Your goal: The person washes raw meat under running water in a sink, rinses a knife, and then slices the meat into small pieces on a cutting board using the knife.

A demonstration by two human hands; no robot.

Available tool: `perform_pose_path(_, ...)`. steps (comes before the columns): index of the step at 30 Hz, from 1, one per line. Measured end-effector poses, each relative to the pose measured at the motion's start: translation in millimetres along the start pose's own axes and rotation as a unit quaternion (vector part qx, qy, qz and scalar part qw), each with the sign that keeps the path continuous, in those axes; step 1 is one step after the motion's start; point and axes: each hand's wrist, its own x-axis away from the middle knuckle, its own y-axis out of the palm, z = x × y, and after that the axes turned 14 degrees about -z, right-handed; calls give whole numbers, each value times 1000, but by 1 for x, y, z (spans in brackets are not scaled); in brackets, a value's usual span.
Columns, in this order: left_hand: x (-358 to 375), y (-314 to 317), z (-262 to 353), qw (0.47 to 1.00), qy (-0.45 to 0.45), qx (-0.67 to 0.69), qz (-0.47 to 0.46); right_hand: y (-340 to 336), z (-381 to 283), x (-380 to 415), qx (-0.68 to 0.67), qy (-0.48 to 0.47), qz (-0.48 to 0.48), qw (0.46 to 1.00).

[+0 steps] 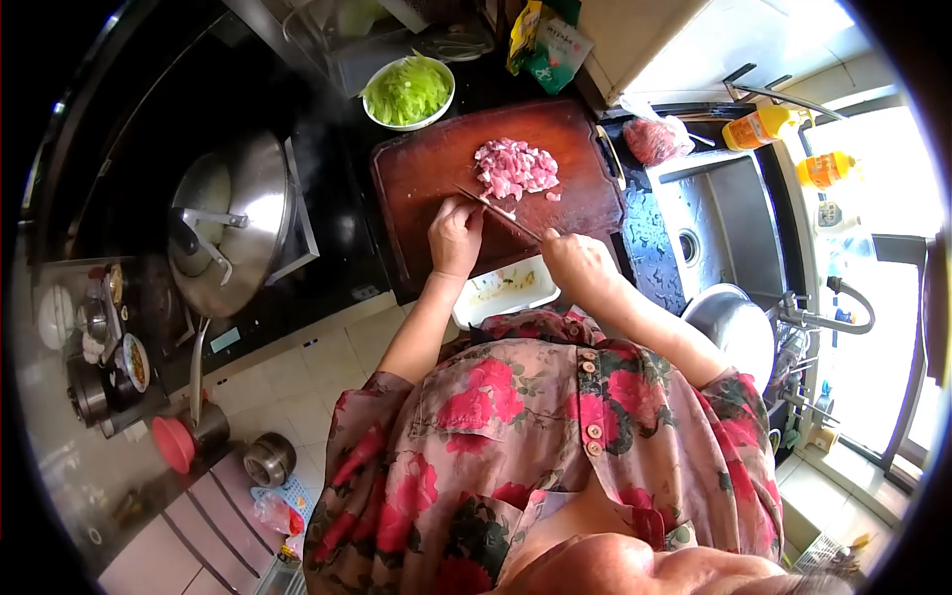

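Observation:
A reddish-brown cutting board point(421, 183) lies on the counter ahead of me. A heap of chopped pink raw meat point(516, 167) sits on its upper middle. My right hand point(578, 266) is closed round the handle of a knife point(518, 226), whose thin blade slants up to the left across the board. My left hand point(456, 238) is beside the blade, fingers curled and pressed together. Whatever lies under those fingertips is hidden. A small strip of meat point(504, 212) rests along the far side of the blade.
A bowl point(451, 100) of sliced green vegetable stands behind the board. On the left, a large lidded wok point(253, 238) sits on the stove. To the right are a sink point(734, 203), bagged meat point(656, 140) and a metal basin point(729, 327). A white tub point(535, 283) is below the board's edge.

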Motion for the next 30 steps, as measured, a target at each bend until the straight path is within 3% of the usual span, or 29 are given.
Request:
perform_pose_path(4, 3, 1, 1, 998, -14, -42, -37, 17, -11, -42, 33, -55, 95, 993)
perform_pose_path(8, 1, -1, 5, 1000, 6, 8, 14, 2, 3, -43, -23, -40, 97, 994)
perform_pose_path(10, 4, 0, 5, 999, -35, 30, 18, -3, 4, -16, -9, -51, 77, 996)
perform_pose_path(12, 4, 1, 1, 1000, 2, -7, 15, 0, 1, -10, -5, -36, 52, 998)
perform_pose_path(16, 5, 1, 1, 999, 1, -27, -19, 19, -3, -48, -19, -59, 127, 990)
perform_pose_path(18, 7, 1, -1, 999, 4, -35, -13, 1, -8, -60, -39, -37, 66, 996)
perform_pose_path(20, 4, 2, 0, 999, -14, 31, 27, -4, 0, -49, -46, -44, 98, 993)
perform_pose_path(21, 4, 2, 2, 998, -28, 52, 35, -10, 1, -37, -41, -24, 64, 997)
perform_pose_path(24, 5, -1, 1, 999, -11, 1, 34, -18, -4, -9, -23, -4, 1, 1000)
perform_pose_path(26, 8, 1, -1, 1000, -14, 1, 24, -1, -5, -12, 1, -28, 1, 1000)
perform_pose_path(27, 9, 4, -5, 1000, -9, -16, 12, 23, -1, -30, -18, -89, 125, 988)
perform_pose_path(28, 8, 5, -7, 999, -3, -34, 3, 27, -8, -49, -51, -36, 111, 992)
perform_pose_path(30, 6, -1, -1, 999, -2, -47, -7, 11, -11, -64, -52, -47, 92, 993)
